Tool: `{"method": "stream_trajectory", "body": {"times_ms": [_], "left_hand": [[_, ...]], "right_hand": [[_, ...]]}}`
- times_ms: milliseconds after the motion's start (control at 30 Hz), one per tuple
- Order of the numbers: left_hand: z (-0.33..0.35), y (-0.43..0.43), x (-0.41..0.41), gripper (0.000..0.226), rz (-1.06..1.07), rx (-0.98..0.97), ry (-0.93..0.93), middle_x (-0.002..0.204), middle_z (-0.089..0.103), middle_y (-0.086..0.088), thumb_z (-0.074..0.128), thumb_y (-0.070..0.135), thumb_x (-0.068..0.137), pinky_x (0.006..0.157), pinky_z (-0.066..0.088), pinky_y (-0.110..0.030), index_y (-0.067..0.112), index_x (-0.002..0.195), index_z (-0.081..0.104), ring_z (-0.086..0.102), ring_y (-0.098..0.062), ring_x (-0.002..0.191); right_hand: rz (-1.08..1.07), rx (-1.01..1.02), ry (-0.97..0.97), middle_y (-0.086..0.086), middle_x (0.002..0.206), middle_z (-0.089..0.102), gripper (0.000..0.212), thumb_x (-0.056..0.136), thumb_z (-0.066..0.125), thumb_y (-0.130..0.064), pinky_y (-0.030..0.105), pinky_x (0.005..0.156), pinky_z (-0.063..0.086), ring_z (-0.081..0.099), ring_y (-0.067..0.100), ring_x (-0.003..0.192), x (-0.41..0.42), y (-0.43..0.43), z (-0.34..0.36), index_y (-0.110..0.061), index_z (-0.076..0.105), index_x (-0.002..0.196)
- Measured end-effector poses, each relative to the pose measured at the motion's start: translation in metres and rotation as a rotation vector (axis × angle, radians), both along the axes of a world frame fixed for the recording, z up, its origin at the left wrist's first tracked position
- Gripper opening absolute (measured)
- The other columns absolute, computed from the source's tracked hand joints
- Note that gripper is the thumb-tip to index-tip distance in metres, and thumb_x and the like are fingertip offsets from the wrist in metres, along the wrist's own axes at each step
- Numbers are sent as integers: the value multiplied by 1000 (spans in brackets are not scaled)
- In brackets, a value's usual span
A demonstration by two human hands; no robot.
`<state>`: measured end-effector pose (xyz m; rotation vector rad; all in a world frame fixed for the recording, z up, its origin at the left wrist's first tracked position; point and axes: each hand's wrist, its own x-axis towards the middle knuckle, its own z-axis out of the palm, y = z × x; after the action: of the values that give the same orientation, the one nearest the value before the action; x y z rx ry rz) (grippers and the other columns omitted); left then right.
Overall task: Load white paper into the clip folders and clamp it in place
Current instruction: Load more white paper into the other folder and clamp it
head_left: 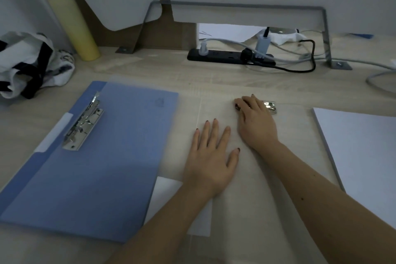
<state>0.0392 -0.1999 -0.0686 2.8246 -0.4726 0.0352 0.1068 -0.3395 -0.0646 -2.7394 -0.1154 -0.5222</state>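
Observation:
A translucent clip folder point(267, 195) lies in the middle of the desk. My left hand point(211, 156) rests flat on it with fingers spread. My right hand point(256, 122) is curled over the folder's metal clip point(270, 106) at its far edge, covering most of it. A white sheet point(165, 195) shows at the folder's near left part, partly hidden by my left forearm. To the left lies a blue clip folder point(107, 167) with its own silver clip point(84, 123) raised. At the right edge sits a stack of white paper point(364, 152).
A black power strip point(227, 57) with plugs and trailing cables point(308, 58) runs along the back. A grey metal bracket point(327, 49) stands behind it. At the back left are a yellow roll point(70, 21) and a black-and-white cloth bag point(27, 62).

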Motion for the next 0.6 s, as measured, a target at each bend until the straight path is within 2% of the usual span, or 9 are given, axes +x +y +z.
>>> {"method": "stream_trajectory", "body": {"times_ms": [67,133,267,333,400,467,533,600], "left_hand": [[1,0,1,79,-3,9,7,158,-16,0,-13,56,73,113,-20,-33,30,148,-8,-19,-15,145],[1,0,1,80,-2,3,13,158,-15,0,-13,56,73,114,-19,-34,29,148,-6,-19,-15,145],[0,0,2,80,-3,-13,22,159,-13,1,-9,56,74,115,-17,-34,30,149,-2,-17,-14,145],[0,0,2,79,-5,-14,14,159,-12,1,-8,56,75,115,-17,-34,30,149,-1,-17,-14,145],[1,0,2,77,-11,-21,11,159,-12,2,-7,58,77,114,-18,-33,30,149,-1,-17,-14,145],[1,0,1,80,-11,-27,16,159,-11,3,-12,64,77,114,-18,-32,30,149,0,-17,-13,145],[1,0,0,84,-12,-7,11,159,-11,3,-17,67,75,114,-20,-30,31,149,1,-16,-13,145],[0,-1,1,81,-13,8,-16,159,-7,2,-10,62,76,112,-19,-30,30,149,4,-12,-15,146]], "right_hand": [[-10,22,-21,14,120,60,34,91,38,-13,43,104,33,44,36,127,1,1,3,-4,56,119],[-48,133,-48,11,122,58,32,91,45,-14,39,100,36,48,31,120,3,3,10,-8,52,122],[-184,459,-46,1,107,61,24,94,46,-26,31,75,42,56,16,93,13,-2,33,-15,48,115],[-237,619,-72,1,94,63,20,94,44,-22,34,72,46,60,18,86,16,-11,41,-12,49,111],[-325,745,-98,7,90,65,22,92,40,-9,36,73,49,59,20,82,17,-26,45,-9,50,111],[-407,765,-53,12,95,67,29,87,38,0,34,73,46,58,20,84,15,-43,46,-7,50,113],[-436,702,44,13,101,64,31,87,40,0,34,75,44,59,28,94,10,-61,43,-7,50,116],[-440,631,97,16,110,62,30,89,41,-3,32,77,41,56,31,103,-1,-76,44,-5,51,117]]}}
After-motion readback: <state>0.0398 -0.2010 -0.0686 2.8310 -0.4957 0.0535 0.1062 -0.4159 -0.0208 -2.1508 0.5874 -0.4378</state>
